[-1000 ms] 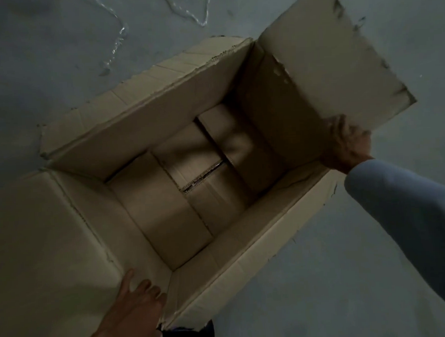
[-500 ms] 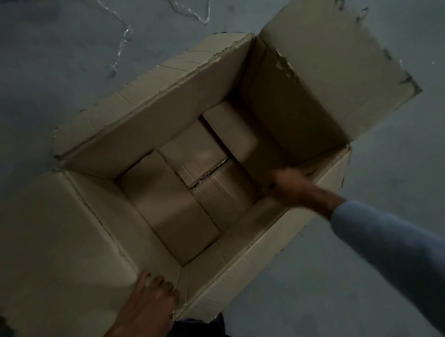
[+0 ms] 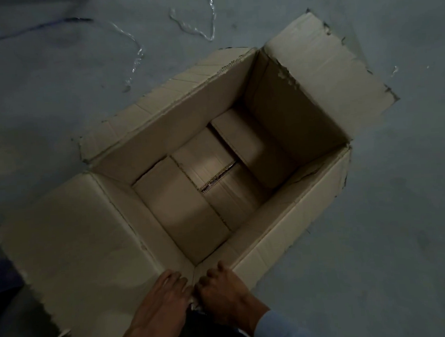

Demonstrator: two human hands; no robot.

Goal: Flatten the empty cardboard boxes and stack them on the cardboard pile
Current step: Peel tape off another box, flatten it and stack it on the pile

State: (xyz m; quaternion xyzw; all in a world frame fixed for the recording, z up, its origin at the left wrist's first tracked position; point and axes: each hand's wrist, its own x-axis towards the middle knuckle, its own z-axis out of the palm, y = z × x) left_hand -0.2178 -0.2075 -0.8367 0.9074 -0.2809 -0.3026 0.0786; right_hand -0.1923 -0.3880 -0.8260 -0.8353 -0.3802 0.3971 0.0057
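Observation:
A large brown cardboard box stands upright on the floor with its top flaps folded outward and nothing inside. Its bottom flaps are folded shut, with a dark slit at the centre seam. My left hand rests on the near corner, fingers on the inner edge of the near-left flap. My right hand grips the same corner from the right side, next to the left hand. The far-right flap stands out toward the upper right.
The floor around the box is bare grey concrete. Strips of clear plastic tape lie on it beyond the box, and another strip lies to the upper left. No cardboard pile is in view.
My right hand left the far-right flap, crossed over the box and now grips the near corner beside my left hand. The view has shifted, so the box sits further right.

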